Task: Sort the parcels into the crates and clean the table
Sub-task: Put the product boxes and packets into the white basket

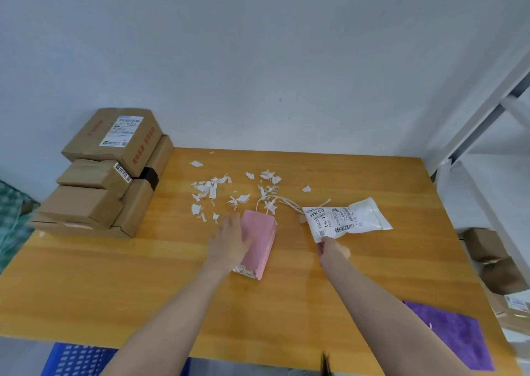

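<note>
A pink paper bag (262, 241) lies flat in the middle of the wooden table (114, 275), its string handles pointing away from me. My left hand (229, 243) rests on the bag's left side, its thumb over the top face. To the right lies a white plastic mailer (347, 219) with a printed shipping label. My right hand (332, 251) pinches the mailer's near left corner. Several torn white paper scraps (212, 190) are scattered behind the bag.
A stack of brown cardboard boxes (109, 172) fills the table's far left corner. A purple cloth (453, 332) lies at the near right edge. A blue crate (77, 360) sits below the front edge. More boxes (493, 264) lie beside a white metal rack (484, 112) on the right.
</note>
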A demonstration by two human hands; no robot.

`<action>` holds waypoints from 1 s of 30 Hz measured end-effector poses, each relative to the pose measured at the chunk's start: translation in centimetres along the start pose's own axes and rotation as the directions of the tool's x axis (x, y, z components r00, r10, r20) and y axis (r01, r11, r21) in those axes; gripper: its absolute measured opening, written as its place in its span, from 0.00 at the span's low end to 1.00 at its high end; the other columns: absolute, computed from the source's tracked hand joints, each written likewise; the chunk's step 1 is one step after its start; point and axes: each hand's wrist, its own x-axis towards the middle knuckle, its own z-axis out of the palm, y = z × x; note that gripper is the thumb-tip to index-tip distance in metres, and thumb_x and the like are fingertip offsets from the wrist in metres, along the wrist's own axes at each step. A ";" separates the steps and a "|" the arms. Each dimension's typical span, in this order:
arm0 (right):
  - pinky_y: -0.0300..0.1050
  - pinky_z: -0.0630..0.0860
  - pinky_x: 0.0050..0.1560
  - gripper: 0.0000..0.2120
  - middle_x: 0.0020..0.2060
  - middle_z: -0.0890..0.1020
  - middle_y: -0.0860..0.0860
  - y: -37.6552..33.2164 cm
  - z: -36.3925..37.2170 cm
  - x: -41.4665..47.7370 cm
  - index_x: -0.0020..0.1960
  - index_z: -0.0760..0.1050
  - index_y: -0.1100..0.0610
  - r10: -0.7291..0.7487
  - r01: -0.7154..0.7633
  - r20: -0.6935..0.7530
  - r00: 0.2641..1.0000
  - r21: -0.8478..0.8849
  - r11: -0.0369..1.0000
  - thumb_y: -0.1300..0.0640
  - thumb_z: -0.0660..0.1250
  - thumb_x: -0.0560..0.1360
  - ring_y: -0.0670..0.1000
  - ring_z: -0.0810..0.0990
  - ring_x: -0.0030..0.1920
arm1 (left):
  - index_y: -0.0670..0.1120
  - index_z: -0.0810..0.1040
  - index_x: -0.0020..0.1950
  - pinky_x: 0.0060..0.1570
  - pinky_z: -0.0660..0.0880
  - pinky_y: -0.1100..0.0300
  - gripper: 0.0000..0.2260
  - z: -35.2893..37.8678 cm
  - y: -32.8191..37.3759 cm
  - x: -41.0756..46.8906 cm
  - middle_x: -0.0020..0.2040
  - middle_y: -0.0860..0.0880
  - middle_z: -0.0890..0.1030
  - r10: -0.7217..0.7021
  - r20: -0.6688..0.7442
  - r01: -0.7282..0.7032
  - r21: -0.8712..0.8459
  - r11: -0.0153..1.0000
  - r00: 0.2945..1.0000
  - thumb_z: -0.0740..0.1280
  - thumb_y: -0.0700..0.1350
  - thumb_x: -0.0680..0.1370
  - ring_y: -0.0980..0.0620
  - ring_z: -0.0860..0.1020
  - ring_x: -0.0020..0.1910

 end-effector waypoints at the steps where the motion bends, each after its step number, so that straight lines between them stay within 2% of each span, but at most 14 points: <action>1: 0.47 0.77 0.48 0.11 0.31 0.75 0.54 -0.1 -0.1 -0.2 0.35 0.69 0.61 -0.010 0.010 -0.013 1.000 0.003 1.000 0.65 0.67 0.74 0.51 0.73 0.32 | 0.47 0.49 0.77 0.62 0.70 0.46 0.38 0.6 0.5 -0.2 0.75 0.45 0.56 0.004 0.110 -0.002 -0.016 1.000 0.994 0.64 0.61 0.75 0.43 0.65 0.69; 3: 0.44 0.75 0.40 0.11 0.31 0.75 0.54 -0.1 -0.4 -0.6 0.34 0.70 0.62 -0.017 0.017 -0.032 0.999 -0.001 1.000 0.66 0.70 0.72 0.51 0.73 0.32 | 0.48 0.38 0.77 0.63 0.69 0.47 0.51 1.9 1.3 -0.7 0.75 0.44 0.51 -0.030 0.237 0.040 -0.040 0.998 0.971 0.71 0.60 0.69 0.42 0.63 0.70; 5: 0.45 0.77 0.42 0.07 0.32 0.76 0.55 -0.1 -0.8 -1.3 0.38 0.73 0.64 -0.018 0.018 -0.010 1.000 0.001 1.000 0.68 0.70 0.71 0.51 0.76 0.32 | 0.52 0.33 0.76 0.62 0.71 0.50 0.53 2.8 1.6 -1.0 0.76 0.42 0.47 -0.089 0.260 0.108 -0.062 0.992 0.961 0.73 0.54 0.69 0.40 0.61 0.71; 7: 0.48 0.79 0.47 0.03 0.36 0.79 0.56 -0.3 -1.1 -1.9 0.43 0.74 0.64 -0.073 0.073 0.004 0.997 0.010 0.997 0.70 0.67 0.72 0.51 0.78 0.32 | 0.55 0.35 0.76 0.63 0.69 0.51 0.52 3.0 1.4 -0.8 0.76 0.41 0.46 -0.135 0.238 0.190 -0.225 0.956 0.962 0.74 0.49 0.69 0.40 0.59 0.72; 10: 0.47 0.81 0.44 0.10 0.47 0.77 0.57 -0.5 -2.1 -2.7 0.50 0.71 0.60 -0.280 0.280 0.013 0.960 -0.045 0.959 0.71 0.62 0.73 0.52 0.80 0.33 | 0.51 0.41 0.77 0.65 0.69 0.50 0.50 2.4 0.5 -0.4 0.75 0.43 0.57 -0.135 0.247 0.266 -0.641 0.720 0.960 0.75 0.45 0.68 0.43 0.64 0.70; 12: 0.48 0.81 0.45 0.16 0.49 0.74 0.58 -0.3 -3.2 -3.6 0.55 0.71 0.58 -0.381 0.389 0.103 0.919 -0.062 0.919 0.74 0.59 0.73 0.51 0.79 0.37 | 0.46 0.47 0.76 0.61 0.70 0.53 0.44 1.6 -0.6 -0.9 0.72 0.45 0.64 -0.123 0.273 0.293 -0.772 0.564 0.954 0.74 0.45 0.71 0.45 0.69 0.66; 14: 0.49 0.80 0.50 0.19 0.47 0.73 0.57 0.4 -4.9 -4.8 0.57 0.75 0.59 -0.448 0.469 0.191 0.873 -0.082 0.879 0.75 0.57 0.74 0.50 0.78 0.40 | 0.46 0.56 0.73 0.57 0.73 0.51 0.33 1.0 -1.9 -1.8 0.66 0.46 0.72 -0.063 0.377 0.356 -0.788 0.503 0.924 0.70 0.48 0.74 0.46 0.75 0.59; 17: 0.52 0.80 0.53 0.18 0.49 0.78 0.56 1.7 -6.0 -6.4 0.54 0.80 0.61 -0.514 0.557 0.225 0.828 -0.226 0.799 0.71 0.54 0.75 0.50 0.78 0.40 | 0.50 0.69 0.57 0.52 0.75 0.49 0.11 0.1 -2.3 -3.2 0.52 0.44 0.79 0.066 0.522 0.478 -0.818 0.320 0.850 0.64 0.51 0.78 0.46 0.78 0.48; 19: 0.44 0.76 0.45 0.18 0.54 0.80 0.58 3.6 -6.6 -8.1 0.55 0.80 0.63 -0.605 0.629 0.201 0.770 -0.399 0.667 0.70 0.54 0.75 0.53 0.77 0.44 | 0.47 0.72 0.51 0.48 0.74 0.51 0.09 -0.1 -2.2 -4.6 0.46 0.43 0.79 0.138 0.551 0.515 -0.827 0.227 0.823 0.61 0.52 0.79 0.46 0.77 0.46; 22: 0.37 0.66 0.42 0.16 0.54 0.78 0.60 7.1 -6.2 -10.5 0.54 0.80 0.67 -0.636 0.675 0.303 0.709 -0.553 0.489 0.65 0.55 0.76 0.58 0.77 0.54 | 0.46 0.75 0.53 0.48 0.72 0.54 0.13 0.0 -1.8 -6.5 0.47 0.44 0.81 0.287 0.526 0.496 -0.850 0.175 0.801 0.61 0.55 0.78 0.46 0.77 0.48; 23: 0.38 0.64 0.37 0.17 0.50 0.77 0.60 7.8 -6.0 -11.7 0.49 0.80 0.67 -0.617 0.677 0.327 0.716 -0.540 0.500 0.59 0.56 0.77 0.58 0.77 0.52 | 0.46 0.75 0.56 0.51 0.71 0.53 0.15 0.2 -1.7 -7.0 0.49 0.44 0.82 0.334 0.511 0.477 -0.860 0.182 0.792 0.62 0.55 0.76 0.45 0.77 0.50; 26: 0.41 0.67 0.32 0.29 0.36 0.78 0.56 8.5 -5.8 -14.0 0.34 0.73 0.61 -0.482 0.575 0.315 0.818 -0.399 0.714 0.37 0.55 0.77 0.52 0.76 0.36 | 0.47 0.72 0.63 0.57 0.72 0.50 0.21 0.2 -1.9 -7.9 0.56 0.44 0.81 0.409 0.452 0.393 -0.892 0.223 0.793 0.64 0.55 0.74 0.44 0.77 0.55; 28: 0.42 0.72 0.37 0.33 0.35 0.80 0.53 9.0 -5.9 -14.6 0.37 0.75 0.59 -0.379 0.515 0.392 0.838 -0.342 0.786 0.27 0.58 0.69 0.51 0.77 0.36 | 0.47 0.70 0.67 0.49 0.76 0.51 0.24 -0.3 -2.3 -8.6 0.58 0.43 0.80 0.440 0.439 0.360 -0.898 0.254 0.783 0.67 0.54 0.74 0.43 0.78 0.54; 30: 0.43 0.76 0.41 0.43 0.42 0.83 0.55 9.2 -6.2 -14.8 0.48 0.79 0.61 -0.336 0.510 0.480 0.811 -0.295 0.808 0.22 0.64 0.58 0.53 0.80 0.41 | 0.49 0.66 0.70 0.44 0.78 0.53 0.25 -0.9 -2.8 -9.1 0.60 0.44 0.79 0.440 0.443 0.327 -0.890 0.317 0.781 0.67 0.52 0.74 0.44 0.79 0.56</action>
